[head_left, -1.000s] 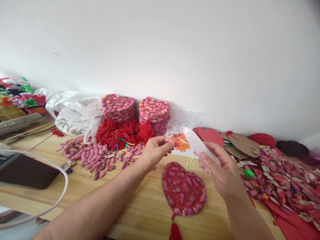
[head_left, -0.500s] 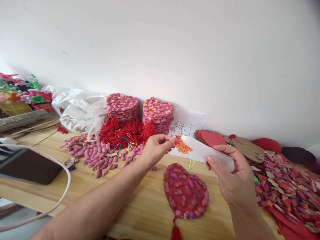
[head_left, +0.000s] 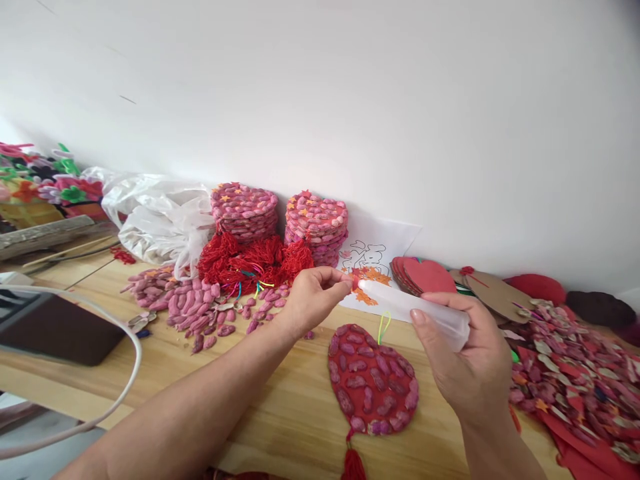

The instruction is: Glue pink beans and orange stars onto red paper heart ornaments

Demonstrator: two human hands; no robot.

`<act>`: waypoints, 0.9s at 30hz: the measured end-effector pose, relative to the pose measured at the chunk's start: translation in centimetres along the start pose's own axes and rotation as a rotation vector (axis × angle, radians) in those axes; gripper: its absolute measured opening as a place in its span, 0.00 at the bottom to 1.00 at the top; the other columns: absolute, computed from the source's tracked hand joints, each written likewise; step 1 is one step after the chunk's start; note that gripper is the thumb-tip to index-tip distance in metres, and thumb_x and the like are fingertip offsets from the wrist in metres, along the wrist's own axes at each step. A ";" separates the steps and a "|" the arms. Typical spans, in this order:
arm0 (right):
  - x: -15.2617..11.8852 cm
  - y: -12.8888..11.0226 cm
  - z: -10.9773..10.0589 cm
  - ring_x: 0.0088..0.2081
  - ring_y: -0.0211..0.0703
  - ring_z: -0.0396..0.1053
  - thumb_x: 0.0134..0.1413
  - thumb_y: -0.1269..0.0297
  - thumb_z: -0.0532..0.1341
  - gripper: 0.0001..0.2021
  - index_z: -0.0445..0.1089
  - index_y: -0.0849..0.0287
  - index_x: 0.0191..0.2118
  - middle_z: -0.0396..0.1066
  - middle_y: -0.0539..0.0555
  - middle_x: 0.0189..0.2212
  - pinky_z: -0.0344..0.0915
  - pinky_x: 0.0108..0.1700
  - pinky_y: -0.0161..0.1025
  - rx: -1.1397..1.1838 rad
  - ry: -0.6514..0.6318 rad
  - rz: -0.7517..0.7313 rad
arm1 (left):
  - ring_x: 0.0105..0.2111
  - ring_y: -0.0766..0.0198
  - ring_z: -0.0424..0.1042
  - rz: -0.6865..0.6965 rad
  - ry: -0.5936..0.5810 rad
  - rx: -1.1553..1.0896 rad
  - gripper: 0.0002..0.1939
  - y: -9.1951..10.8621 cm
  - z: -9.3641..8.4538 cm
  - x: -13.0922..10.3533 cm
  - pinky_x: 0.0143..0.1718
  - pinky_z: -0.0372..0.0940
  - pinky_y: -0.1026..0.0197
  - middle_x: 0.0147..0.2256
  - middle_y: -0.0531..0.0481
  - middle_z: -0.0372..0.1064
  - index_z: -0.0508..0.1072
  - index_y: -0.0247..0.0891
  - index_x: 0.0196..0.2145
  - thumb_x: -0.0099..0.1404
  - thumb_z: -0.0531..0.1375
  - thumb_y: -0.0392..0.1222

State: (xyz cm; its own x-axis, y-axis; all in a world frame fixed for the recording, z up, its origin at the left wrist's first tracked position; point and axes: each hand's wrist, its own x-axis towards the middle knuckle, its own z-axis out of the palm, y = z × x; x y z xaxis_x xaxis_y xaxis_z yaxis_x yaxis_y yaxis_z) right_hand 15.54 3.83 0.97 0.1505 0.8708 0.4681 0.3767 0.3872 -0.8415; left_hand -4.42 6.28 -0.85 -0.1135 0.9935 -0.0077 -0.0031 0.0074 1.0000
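My right hand (head_left: 465,360) is closed around a whitish, translucent glue bottle (head_left: 400,303), held nearly level with its nozzle pointing left. Between the fingertips of my left hand (head_left: 317,297) is a small red star (head_left: 356,276), partly hidden, and the nozzle touches it or comes very close. Behind them, orange stars (head_left: 369,299) lie on a white sheet (head_left: 400,237) printed with a character outline. Below the bottle, a red heart (head_left: 373,383) covered with pink-dyed peanut shells rests on the table, with a yellow loop at its top and a red tassel (head_left: 353,465).
Two stacks of shell-covered hearts (head_left: 244,210) stand against the wall, red tassels (head_left: 250,257) in front. Loose pink shells (head_left: 193,300) and a plastic bag (head_left: 160,213) lie left. A white cable (head_left: 135,373) arches beside a dark device (head_left: 60,330). More shells (head_left: 575,373) are heaped right.
The bottle has turned so that its nozzle now reaches the red star in my left fingers. My left hand has barely moved. More of the orange stars behind now show.
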 end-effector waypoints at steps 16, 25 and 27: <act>-0.2 0.3 0.1 0.27 0.39 0.68 0.49 0.58 0.69 0.13 0.72 0.55 0.40 0.73 0.52 0.31 0.65 0.27 0.36 -0.032 -0.010 -0.050 | 0.29 0.65 0.70 0.079 0.011 0.141 0.08 0.3 0.4 -0.3 0.32 0.63 0.65 0.29 0.49 0.76 0.78 0.35 0.28 0.57 0.65 0.43; -0.1 0.4 0.0 0.23 0.36 0.63 0.51 0.56 0.68 0.13 0.71 0.56 0.40 0.69 0.50 0.28 0.60 0.24 0.34 -0.073 0.001 -0.068 | 0.29 0.66 0.71 0.108 -0.014 0.155 0.07 -0.4 0.5 -0.2 0.30 0.63 0.66 0.30 0.49 0.77 0.78 0.34 0.31 0.58 0.64 0.42; 0.0 0.5 -0.1 0.23 0.35 0.62 0.51 0.56 0.68 0.13 0.71 0.57 0.40 0.69 0.49 0.28 0.60 0.24 0.33 -0.088 0.010 -0.072 | 0.29 0.66 0.72 0.118 -0.018 0.159 0.08 -0.5 0.5 -0.2 0.30 0.63 0.66 0.30 0.49 0.77 0.78 0.34 0.31 0.58 0.64 0.42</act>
State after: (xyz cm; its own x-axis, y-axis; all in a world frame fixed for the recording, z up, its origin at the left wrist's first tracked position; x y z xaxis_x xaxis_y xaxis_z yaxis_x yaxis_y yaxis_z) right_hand 15.79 3.97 0.58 0.1289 0.8385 0.5294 0.4657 0.4201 -0.7789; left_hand -3.86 6.16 -1.39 -0.0862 0.9904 0.1079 0.1660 -0.0925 0.9818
